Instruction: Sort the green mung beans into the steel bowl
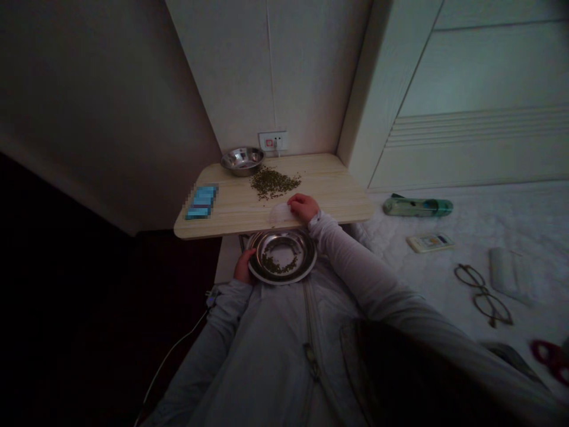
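Observation:
My left hand (244,267) grips the left rim of a shiny steel bowl (308,261), held just below the table's front edge. Small green grains that look like mung beans (278,265) lie along the bottom of this bowl. On the tabletop, my right hand (304,207) is closed, fingers curled over the right end of a translucent whitish piece, perhaps plastic (281,214). Beyond it, a loose pile of the same green beans (273,181) is spread on the wood. A second steel bowl (242,160) stands behind the pile, at the back left.
The small wooden table (338,190) meets a wall with a socket (273,141). A blue-screened, pixelated item (202,201) lies at its left. On the bed to the right are a green bottle-like item (418,206), a phone (430,242), glasses (482,290) and red-handled scissors (551,359).

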Tool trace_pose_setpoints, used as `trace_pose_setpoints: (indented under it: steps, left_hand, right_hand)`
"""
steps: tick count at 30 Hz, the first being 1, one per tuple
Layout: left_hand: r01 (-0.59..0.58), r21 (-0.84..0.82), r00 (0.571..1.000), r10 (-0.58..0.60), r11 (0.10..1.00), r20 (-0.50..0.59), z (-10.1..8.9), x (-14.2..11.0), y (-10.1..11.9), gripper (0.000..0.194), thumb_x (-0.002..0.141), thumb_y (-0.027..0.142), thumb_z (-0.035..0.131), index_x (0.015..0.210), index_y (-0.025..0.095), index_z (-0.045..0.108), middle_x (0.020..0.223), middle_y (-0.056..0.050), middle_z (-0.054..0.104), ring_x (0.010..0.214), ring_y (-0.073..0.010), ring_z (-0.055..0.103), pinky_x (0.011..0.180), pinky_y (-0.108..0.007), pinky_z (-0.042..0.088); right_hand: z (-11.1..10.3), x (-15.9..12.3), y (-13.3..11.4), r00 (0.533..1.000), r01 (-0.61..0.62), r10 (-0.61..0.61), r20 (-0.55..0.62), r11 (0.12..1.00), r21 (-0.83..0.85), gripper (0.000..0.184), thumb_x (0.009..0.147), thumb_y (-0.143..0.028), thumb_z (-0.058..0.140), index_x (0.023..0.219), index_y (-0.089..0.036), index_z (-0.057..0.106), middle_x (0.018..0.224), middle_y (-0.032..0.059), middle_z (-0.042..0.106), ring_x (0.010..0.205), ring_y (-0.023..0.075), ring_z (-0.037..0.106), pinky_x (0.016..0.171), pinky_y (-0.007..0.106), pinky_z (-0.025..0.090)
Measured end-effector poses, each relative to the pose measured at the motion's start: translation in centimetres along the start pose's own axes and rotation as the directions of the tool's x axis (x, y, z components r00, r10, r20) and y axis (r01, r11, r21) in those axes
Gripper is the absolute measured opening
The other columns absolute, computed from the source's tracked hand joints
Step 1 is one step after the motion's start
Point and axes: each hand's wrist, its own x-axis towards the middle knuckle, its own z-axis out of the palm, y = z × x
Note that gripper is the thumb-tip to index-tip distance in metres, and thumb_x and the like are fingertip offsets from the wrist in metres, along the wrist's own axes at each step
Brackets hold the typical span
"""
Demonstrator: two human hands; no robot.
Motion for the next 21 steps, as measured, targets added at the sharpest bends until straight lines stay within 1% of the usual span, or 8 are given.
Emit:
trace_pose_setpoints:
  steps: [4, 9, 13, 16, 21]
  left_hand:
    - [-0.011, -0.004, 1.0, 0.011, 1.0, -0.006, 0.09, -0.04, -0.01, 0.007, 0.054, 0.021, 0.056, 0.047, 0.018, 0.055, 0.047, -0.001, 0.059, 0.055, -0.0148, 0.058, 0.054, -0.023, 0.047]
    - [0.0, -0.007, 1.0, 0.0, 1.0, -0.003, 0.1, -0.04, 0.02, 0.009, 0.054, 0.021, 0.054, 0.045, 0.019, 0.054, 0.045, 0.0, 0.058, 0.055, -0.0152, 0.058, 0.054, -0.024, 0.047]
    - [-0.01, 0.003, 1.0, 0.01, 1.0, 0.004, -0.01, 0.02, -0.05, 0.009, 0.055, 0.021, 0.053, 0.047, 0.018, 0.056, 0.048, -0.001, 0.06, 0.055, -0.0148, 0.057, 0.053, -0.023, 0.047]
    - [0.005, 0.009, 1.0, -0.005, 1.0, 0.015, -0.11, 0.07, -0.12, 0.008, 0.056, 0.022, 0.054, 0.05, 0.018, 0.057, 0.051, -0.001, 0.061, 0.057, -0.0149, 0.058, 0.054, -0.023, 0.047]
    - [0.011, 0.005, 1.0, -0.011, 1.0, -0.012, 0.05, -0.14, 0.01, 0.01, 0.057, 0.021, 0.053, 0.048, 0.018, 0.056, 0.05, -0.001, 0.061, 0.055, -0.0146, 0.058, 0.053, -0.023, 0.047]
  right_hand:
    - [-0.03, -0.05, -0.04, 1.0, 0.003, -0.003, -0.011, 1.0, 0.001, 0.02, 0.061, -0.026, 0.043, 0.07, -0.016, 0.057, 0.053, -0.0038, 0.053, 0.053, 0.0089, 0.047, 0.059, 0.024, 0.038]
    - [-0.06, -0.14, -0.1, 1.0, 0.002, -0.002, -0.017, 1.0, -0.007, 0.019, 0.061, -0.026, 0.043, 0.068, -0.017, 0.057, 0.051, -0.0044, 0.052, 0.052, 0.0087, 0.046, 0.057, 0.023, 0.038]
    - [-0.09, -0.12, -0.04, 0.999, -0.003, 0.003, -0.041, 1.0, -0.001, 0.02, 0.061, -0.027, 0.042, 0.069, -0.016, 0.057, 0.05, -0.0045, 0.051, 0.052, 0.0088, 0.046, 0.057, 0.023, 0.037]
    - [-0.13, -0.14, -0.09, 0.999, 0.005, -0.005, -0.047, 1.0, 0.007, 0.02, 0.061, -0.027, 0.042, 0.07, -0.016, 0.057, 0.05, -0.0044, 0.051, 0.052, 0.0087, 0.045, 0.056, 0.022, 0.037]
    - [-0.21, -0.33, -0.47, 0.999, -0.017, 0.016, -0.029, 0.999, -0.033, 0.022, 0.061, -0.027, 0.042, 0.071, -0.016, 0.058, 0.051, -0.0041, 0.052, 0.052, 0.0094, 0.045, 0.058, 0.023, 0.037]
